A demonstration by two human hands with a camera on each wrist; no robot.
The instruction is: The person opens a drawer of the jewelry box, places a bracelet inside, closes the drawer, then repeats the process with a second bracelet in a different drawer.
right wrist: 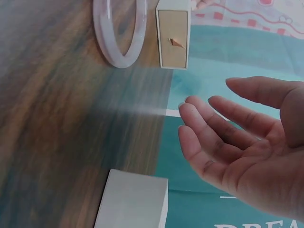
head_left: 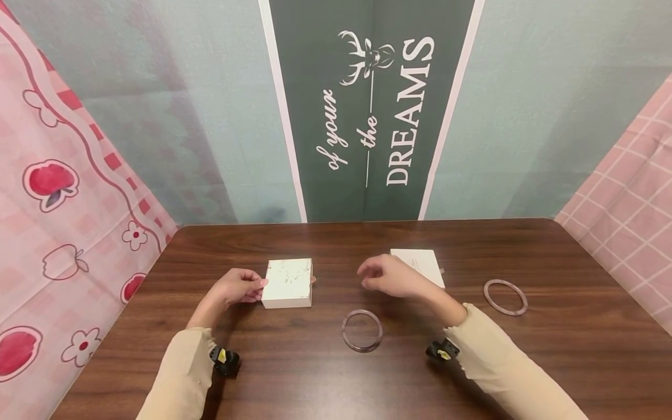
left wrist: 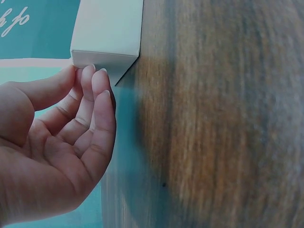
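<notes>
My left hand (head_left: 242, 286) is at the left end of a white box (head_left: 289, 281) with gold specks on its top and a small ribbon tab (head_left: 314, 280) on its right side. In the left wrist view the thumb meets the box's upper edge, and the bent fingers lie against its end face. My right hand (head_left: 391, 276) hovers over the table with loosely bent fingers and holds nothing. Its forearm partly covers a second white box (head_left: 422, 265). A pale purple bangle (head_left: 362, 331) lies between the forearms, and another bangle (head_left: 506, 297) lies farther right.
The brown wooden table (head_left: 315, 379) meets a green and teal printed cloth (head_left: 367, 198) at its back. Pink patterned cloths hang at the left and right. A black wrist camera (head_left: 226, 361) sits on the left wrist, and another (head_left: 443, 350) on the right.
</notes>
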